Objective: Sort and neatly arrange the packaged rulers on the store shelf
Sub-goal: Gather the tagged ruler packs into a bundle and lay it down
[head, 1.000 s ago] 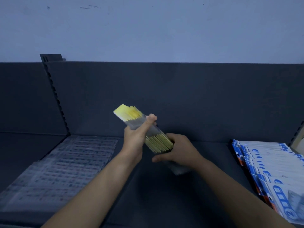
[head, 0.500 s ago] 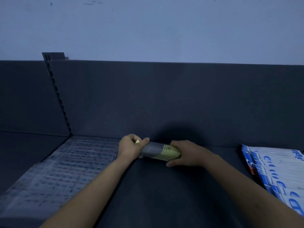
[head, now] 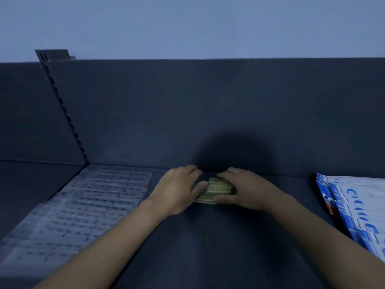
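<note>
Shelf: dark, tall back panel.
Clear ruler packs: flat rows, shelf's left.
Blue-and-white packs: overlapped, far right.
Left hand: fingers nearly straight, resting on bundle's left end.
Right hand: clasps bundle's right end.
Yellow ruler bundle: lying mid-shelf, between both hands.

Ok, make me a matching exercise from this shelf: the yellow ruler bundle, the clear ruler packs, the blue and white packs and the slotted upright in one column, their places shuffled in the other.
Things
1 yellow ruler bundle
2 clear ruler packs
3 blue and white packs
4 slotted upright

Places
A far right of the shelf
B between the left hand and the right hand
C back left, standing
D left of the hands, lying flat

Pairs: 1-B, 2-D, 3-A, 4-C
</note>
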The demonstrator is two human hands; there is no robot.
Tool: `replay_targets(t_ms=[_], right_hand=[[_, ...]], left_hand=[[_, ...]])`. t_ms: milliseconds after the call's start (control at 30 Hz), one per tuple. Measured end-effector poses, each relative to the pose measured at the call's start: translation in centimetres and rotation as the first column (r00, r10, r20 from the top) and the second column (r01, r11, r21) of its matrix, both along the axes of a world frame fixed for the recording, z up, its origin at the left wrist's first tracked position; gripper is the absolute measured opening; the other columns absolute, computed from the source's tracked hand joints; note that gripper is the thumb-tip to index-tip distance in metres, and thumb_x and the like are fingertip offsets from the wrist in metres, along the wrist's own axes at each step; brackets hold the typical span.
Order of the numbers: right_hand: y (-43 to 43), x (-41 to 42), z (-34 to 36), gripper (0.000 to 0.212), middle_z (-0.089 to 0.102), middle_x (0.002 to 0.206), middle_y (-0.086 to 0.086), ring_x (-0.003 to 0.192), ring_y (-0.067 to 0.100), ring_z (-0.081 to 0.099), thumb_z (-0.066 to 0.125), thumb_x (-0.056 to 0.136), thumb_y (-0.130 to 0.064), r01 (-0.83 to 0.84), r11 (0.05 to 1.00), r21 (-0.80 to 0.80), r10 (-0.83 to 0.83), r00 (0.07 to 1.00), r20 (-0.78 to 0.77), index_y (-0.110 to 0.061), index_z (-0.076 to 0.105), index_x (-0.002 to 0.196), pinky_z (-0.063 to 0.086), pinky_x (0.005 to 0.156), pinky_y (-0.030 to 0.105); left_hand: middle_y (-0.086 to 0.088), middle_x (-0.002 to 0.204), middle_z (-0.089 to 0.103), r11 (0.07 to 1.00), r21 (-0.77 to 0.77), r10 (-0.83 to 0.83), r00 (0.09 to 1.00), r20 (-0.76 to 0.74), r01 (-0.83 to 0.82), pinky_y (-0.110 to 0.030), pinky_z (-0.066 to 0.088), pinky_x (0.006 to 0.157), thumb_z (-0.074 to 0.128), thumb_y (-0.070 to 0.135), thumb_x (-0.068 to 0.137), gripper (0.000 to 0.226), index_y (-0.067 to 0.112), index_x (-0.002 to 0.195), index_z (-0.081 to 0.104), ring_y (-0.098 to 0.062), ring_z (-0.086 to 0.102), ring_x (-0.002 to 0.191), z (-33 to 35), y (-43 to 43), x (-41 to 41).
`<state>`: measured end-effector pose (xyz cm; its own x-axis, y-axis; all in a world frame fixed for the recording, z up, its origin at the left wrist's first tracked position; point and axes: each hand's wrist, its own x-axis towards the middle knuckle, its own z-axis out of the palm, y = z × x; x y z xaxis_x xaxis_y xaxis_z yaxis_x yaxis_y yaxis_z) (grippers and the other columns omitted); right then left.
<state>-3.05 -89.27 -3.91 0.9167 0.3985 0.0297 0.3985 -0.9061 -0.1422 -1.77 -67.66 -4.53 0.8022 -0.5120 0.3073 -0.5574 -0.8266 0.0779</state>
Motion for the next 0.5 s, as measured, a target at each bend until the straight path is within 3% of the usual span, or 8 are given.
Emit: replay_targets(t_ms=[67,200,367,500], right_hand=[[0.3,-0.7,-1.2,0.068,0.045,0.136,-0.004,0.121,0.015,0.044,0.033,0.089,-0.068,-0.007,0.998,-0.062,0.015,0.992,0.129,-0.026,0.034,0.143,0.032,0.1,0.03],[0.9,-1.0,-2.8,0.076,0.027,0.154,0.0,0.14,0.016,0.025,0.019,0.091,-0.066,0.08,0.989,-0.127,-0.06,0.986,0.155,-0.019,0.018,0.15,0.015,0.113,0.033],[0.9,-0.5,-3.1,0.087,0.018,0.158,0.0,0.144,0.015,0.015,0.014,0.086,-0.074,0.1,0.993,-0.06,-0.096,0.993,0.069,-0.019,0.009,0.152,0.009,0.118,0.037],[0.8,-1.5,-3.1,0.085,-0.007,0.161,-0.002,0.146,0.009,-0.012,0.005,0.082,-0.075,0.047,0.998,-0.035,-0.043,0.995,0.091,-0.028,-0.002,0.152,-0.008,0.119,0.04]], left_hand=[[0.0,0.147,0.044,0.995,0.03,-0.091,0.99,-0.105,0.095,-0.035,0.03,0.11,0.026,0.045,0.103,0.05,0.022,0.143,0.041,-0.019,0.042,0.134,-1.0,-0.3,-0.2],[0.004,0.161,0.015,0.996,0.086,-0.002,0.966,-0.26,0.026,-0.033,0.01,0.12,0.02,0.049,0.102,0.056,0.028,0.154,0.016,-0.012,0.011,0.148,-2.0,-1.0,0.7],[0.004,0.162,0.011,0.996,0.087,0.007,0.937,-0.349,0.025,-0.032,0.006,0.121,0.025,0.053,0.1,0.06,0.03,0.154,0.012,-0.012,0.006,0.149,-1.4,-1.1,1.5],[0.004,0.162,0.013,0.995,0.085,-0.014,0.933,-0.36,0.048,-0.032,0.009,0.12,0.028,0.053,0.1,0.06,0.031,0.154,0.013,-0.013,0.008,0.148,-0.8,-0.9,0.7]])
